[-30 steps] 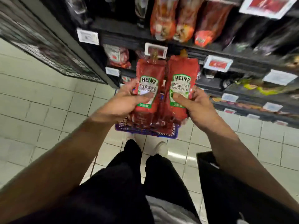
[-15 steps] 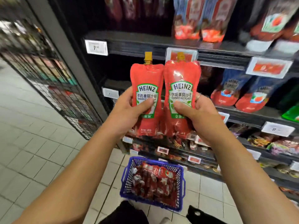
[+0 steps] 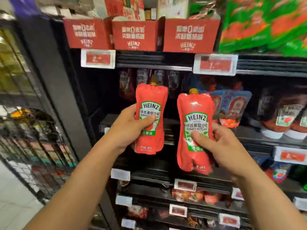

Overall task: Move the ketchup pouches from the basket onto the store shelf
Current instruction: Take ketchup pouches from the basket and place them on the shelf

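The left forearm is stretched up from the lower left toward the shelving, and the left hand is raised in front of the store shelf. Its fingers are wrapped round the back of the left ketchup pouch, with the thumb pressed across the green label, so the pouch is gripped at its narrow waist and held upright, gold cap on top. Just to the right, and a little lower, the right ketchup pouch is held upright as well, apart from the first. It is pinched by the right hand, thumb on the front label and fingers curled behind, while the right forearm runs down to the lower right corner. Both pouches are kept in the air before the shelf, not set on it.
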